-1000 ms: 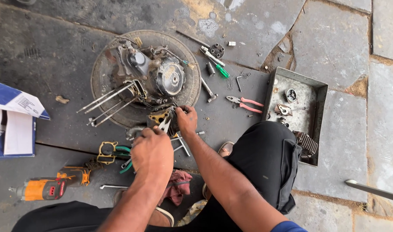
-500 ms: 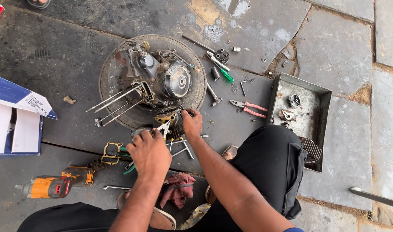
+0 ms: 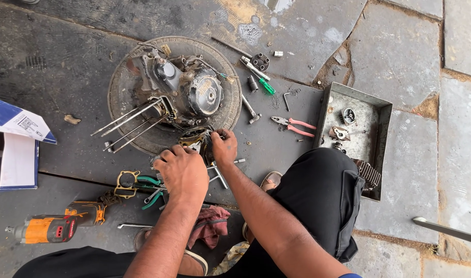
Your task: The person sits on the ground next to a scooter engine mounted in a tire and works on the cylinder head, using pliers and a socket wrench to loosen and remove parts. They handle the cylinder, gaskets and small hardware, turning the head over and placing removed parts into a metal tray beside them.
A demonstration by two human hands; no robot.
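1. Located small metal engine part (image 3: pixel 198 141) at near edge of round tyre-like base (image 3: pixel 123 98), directly below engine block (image 3: pixel 186 90), all resting on dark floor mat (image 3: pixel 50 77).
2. Placed left hand (image 3: pixel 181 172) just left of and nearer the body than the part, knuckles up, fingers curled down against its left side; grip closed on the part as far as visible, fingertips hidden.
3. Placed right hand (image 3: pixel 224 146) touching right side of the part, fingers bent and pinched on its upper right edge.
4. Noted both hands about equally close, one on each flank, part held between them; right hand slightly further forward toward the engine.
5. Long axis of the part not determinable, mostly covered by the hands.
6. Long studs (image 3: pixel 127 126) projected from the engine leftward and toward the body, passing left of the left hand, apart from it.
7. Lay nearby: green-handled pliers (image 3: pixel 150 186) and gasket (image 3: pixel 126 183) left of the left wrist; red-handled pliers (image 3: pixel 293 126) and metal tray (image 3: pixel 380 110) to the right; orange cordless drill (image 3: pixel 50 226) well apart at lower left.
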